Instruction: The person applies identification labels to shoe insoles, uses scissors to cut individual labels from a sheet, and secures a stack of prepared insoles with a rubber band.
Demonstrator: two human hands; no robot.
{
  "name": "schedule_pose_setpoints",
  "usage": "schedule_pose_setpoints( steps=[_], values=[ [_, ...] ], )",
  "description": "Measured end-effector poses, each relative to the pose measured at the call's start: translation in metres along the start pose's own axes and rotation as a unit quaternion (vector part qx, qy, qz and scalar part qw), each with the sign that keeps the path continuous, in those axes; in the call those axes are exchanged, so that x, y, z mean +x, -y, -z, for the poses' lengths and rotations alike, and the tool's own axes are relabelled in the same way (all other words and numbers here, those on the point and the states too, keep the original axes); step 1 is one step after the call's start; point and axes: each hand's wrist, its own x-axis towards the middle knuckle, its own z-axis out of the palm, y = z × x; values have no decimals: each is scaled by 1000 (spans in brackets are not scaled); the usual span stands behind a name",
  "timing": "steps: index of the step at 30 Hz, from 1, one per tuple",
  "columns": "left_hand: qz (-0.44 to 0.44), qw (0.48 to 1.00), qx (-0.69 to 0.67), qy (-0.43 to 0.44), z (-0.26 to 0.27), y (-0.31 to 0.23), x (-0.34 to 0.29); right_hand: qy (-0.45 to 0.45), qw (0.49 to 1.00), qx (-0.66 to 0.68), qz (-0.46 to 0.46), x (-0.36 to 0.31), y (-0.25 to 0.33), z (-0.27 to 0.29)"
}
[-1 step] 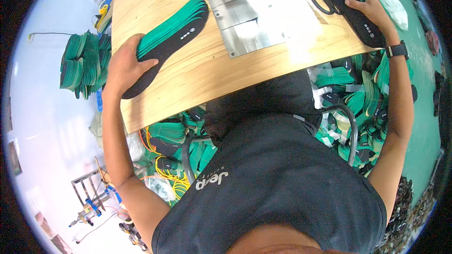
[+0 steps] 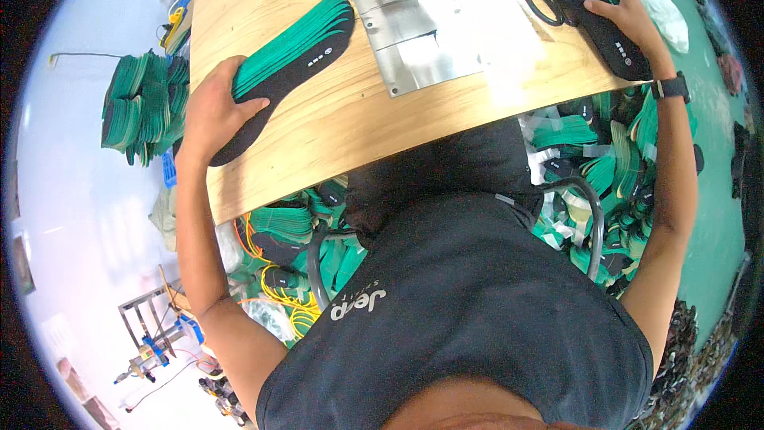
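Note:
My left hand (image 2: 216,111) grips a stack of insoles (image 2: 298,64) at the left of the table. Its thumb lies across the black top one, and its fingers go round the outer side, partly hidden. Green edges of the insoles fan out along the stack's far side. At the table's right edge, my right hand (image 2: 630,22) is closed round another insole stack (image 2: 609,41), thumb on the black face. Green layers show beside that hand, whose other fingers are mostly hidden. The upper end of this stack runs out near the picture's top edge.
Between the stacks, a shiny metal plate (image 2: 414,60) lies on the wooden table (image 2: 318,147). A black cable loop (image 2: 543,4) sits beside the right stack. More insoles are heaped below the table (image 2: 569,131) and piled at its left (image 2: 143,107). Yellow hose (image 2: 302,314) coils at lower left.

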Motion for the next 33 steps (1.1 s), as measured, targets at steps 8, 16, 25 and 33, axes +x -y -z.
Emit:
schedule_pose_setpoints(
  steps=[8,16,25,33],
  values=[
    [-123,925,10,-359,16,27,-45,-53,925,371,68,-62,81,103],
    [-248,853,70,-453,25,-35,-38,352,737,516,257,-61,336,-65],
    [-178,844,47,-503,4,-4,-57,397,685,549,267,-53,366,-104],
    [-7,805,-357,-473,-26,80,-131,152,848,22,508,-45,372,-165]
  ],
)
